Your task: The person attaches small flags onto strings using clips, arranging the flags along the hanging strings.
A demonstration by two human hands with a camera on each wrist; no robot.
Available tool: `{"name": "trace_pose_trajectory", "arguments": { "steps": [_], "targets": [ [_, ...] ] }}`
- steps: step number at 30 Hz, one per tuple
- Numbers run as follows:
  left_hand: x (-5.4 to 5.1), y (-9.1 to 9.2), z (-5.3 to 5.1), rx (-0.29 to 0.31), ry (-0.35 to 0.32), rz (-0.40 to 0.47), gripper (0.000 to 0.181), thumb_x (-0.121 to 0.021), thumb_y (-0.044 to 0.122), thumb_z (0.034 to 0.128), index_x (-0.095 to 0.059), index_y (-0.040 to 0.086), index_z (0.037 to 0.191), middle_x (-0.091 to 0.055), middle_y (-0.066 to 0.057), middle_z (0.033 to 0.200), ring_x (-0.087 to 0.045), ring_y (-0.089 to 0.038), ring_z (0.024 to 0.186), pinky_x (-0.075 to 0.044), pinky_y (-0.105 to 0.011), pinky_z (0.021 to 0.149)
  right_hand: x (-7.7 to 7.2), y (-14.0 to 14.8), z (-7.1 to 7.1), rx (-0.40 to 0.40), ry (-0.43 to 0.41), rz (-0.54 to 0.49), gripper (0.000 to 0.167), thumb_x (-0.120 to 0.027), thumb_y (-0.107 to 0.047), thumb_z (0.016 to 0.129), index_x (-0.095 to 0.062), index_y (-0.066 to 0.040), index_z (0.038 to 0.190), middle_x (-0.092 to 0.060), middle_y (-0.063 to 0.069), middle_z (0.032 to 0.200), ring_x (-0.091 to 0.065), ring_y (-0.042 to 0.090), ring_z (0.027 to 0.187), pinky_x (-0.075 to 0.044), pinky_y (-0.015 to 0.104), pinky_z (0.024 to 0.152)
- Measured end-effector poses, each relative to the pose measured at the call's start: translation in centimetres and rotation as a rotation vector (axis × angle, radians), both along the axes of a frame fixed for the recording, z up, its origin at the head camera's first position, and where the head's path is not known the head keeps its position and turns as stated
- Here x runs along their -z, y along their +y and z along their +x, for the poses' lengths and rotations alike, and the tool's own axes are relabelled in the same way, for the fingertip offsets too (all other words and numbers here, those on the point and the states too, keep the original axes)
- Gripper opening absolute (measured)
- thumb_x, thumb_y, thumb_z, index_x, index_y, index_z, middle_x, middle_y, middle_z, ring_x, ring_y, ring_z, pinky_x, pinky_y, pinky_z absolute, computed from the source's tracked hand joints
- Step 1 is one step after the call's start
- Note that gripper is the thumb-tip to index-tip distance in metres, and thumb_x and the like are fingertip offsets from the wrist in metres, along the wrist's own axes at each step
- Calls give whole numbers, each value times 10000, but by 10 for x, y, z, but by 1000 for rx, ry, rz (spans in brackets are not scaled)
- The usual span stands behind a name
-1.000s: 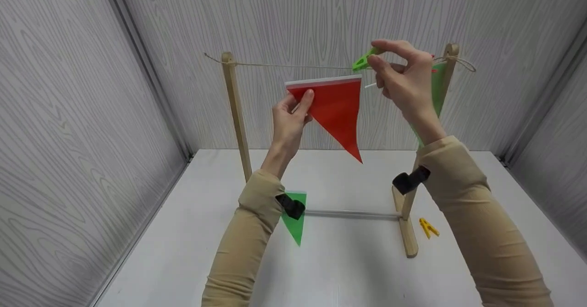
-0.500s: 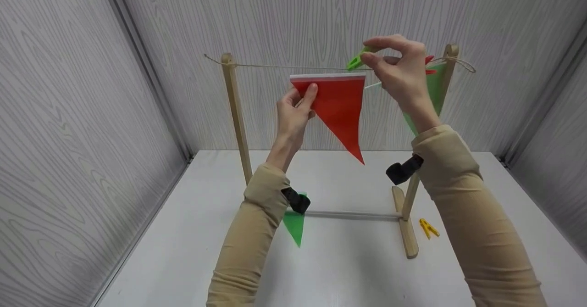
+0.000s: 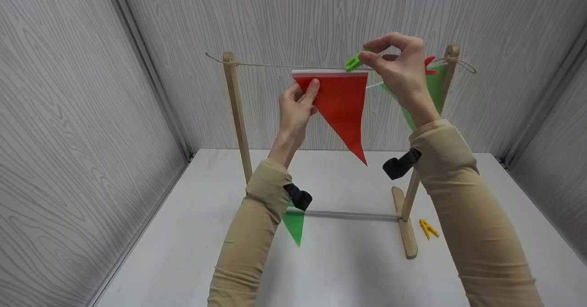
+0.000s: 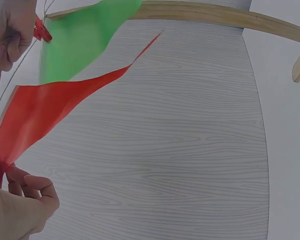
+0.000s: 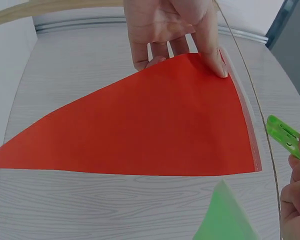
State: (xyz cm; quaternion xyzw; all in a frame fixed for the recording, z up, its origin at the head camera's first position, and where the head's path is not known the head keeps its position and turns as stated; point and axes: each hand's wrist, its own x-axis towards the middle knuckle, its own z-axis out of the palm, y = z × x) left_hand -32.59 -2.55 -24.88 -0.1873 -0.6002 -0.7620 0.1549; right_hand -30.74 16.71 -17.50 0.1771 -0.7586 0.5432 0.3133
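Note:
A red triangular flag (image 3: pixel 343 100) with a white top edge hangs from my left hand (image 3: pixel 296 109), whose thumb and fingers pinch its upper left part. The flag's top edge lies just under the string (image 3: pixel 275 65). My right hand (image 3: pixel 403 68) pinches a green clothespin (image 3: pixel 354 63) above the flag's right half. In the right wrist view the clothespin (image 5: pixel 284 135) has its tip close beside the string (image 5: pixel 260 110); whether they touch I cannot tell. The flag (image 5: pixel 140 125) is spread flat there, its white edge alongside the string.
A green flag (image 3: pixel 436 86) hangs near the right wooden post (image 3: pixel 412 192), with a red clothespin (image 3: pixel 430 65) at its top. The left post (image 3: pixel 237 114) holds the string's other end. Lower down are a second green flag (image 3: pixel 295 226), a crossbar (image 3: pixel 353 214) and a yellow clothespin (image 3: pixel 429 229).
My left hand has raised the red flag and moved it slightly right, its top edge now level and nearer the string. My right hand has shifted a little left and up with the green clothespin.

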Motion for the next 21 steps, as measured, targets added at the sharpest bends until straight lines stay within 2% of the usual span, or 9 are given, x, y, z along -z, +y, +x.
{"name": "trace_pose_trajectory", "arguments": {
  "steps": [4, 8, 14, 21],
  "targets": [
    [-1, 1, 0, -9, 2, -4, 251, -618, 158, 1004, -658, -19, 1178, -639, -12, 929, -570, -107, 779, -483, -189, 628, -2, 0, 1, 20, -18, 73, 152, -735, -130, 919, -750, -30, 1031, -633, -109, 880, -699, 21, 755, -555, 144, 774],
    [-2, 3, 0, -15, -3, -6, 246, -623, 155, 1002, -660, -26, 1164, -630, -7, 904, -565, -103, 765, -481, -208, 634, -3, 0, 0, 28, -18, 103, 147, -729, -136, 924, -750, -28, 1022, -634, -110, 875, -703, 36, 770, -555, 142, 760],
    [-4, 6, 1, -6, -8, -13, 243, -616, 158, 1006, -650, -26, 1161, -613, 0, 891, -555, -95, 747, -475, -188, 625, -3, -2, 1, 40, -16, 113, 145, -726, -139, 927, -758, -30, 1017, -645, -103, 881, -710, 49, 804, -578, 179, 816],
    [-6, 7, 2, -6, 6, -33, 264, -609, 166, 1011, -642, -23, 1193, -638, -35, 941, -572, -104, 768, -487, -181, 638, -3, -5, -1, 49, 19, 110, 137, -735, -120, 916, -767, -6, 985, -645, -117, 841, -690, -13, 784, -593, 206, 836]
  ]
}}
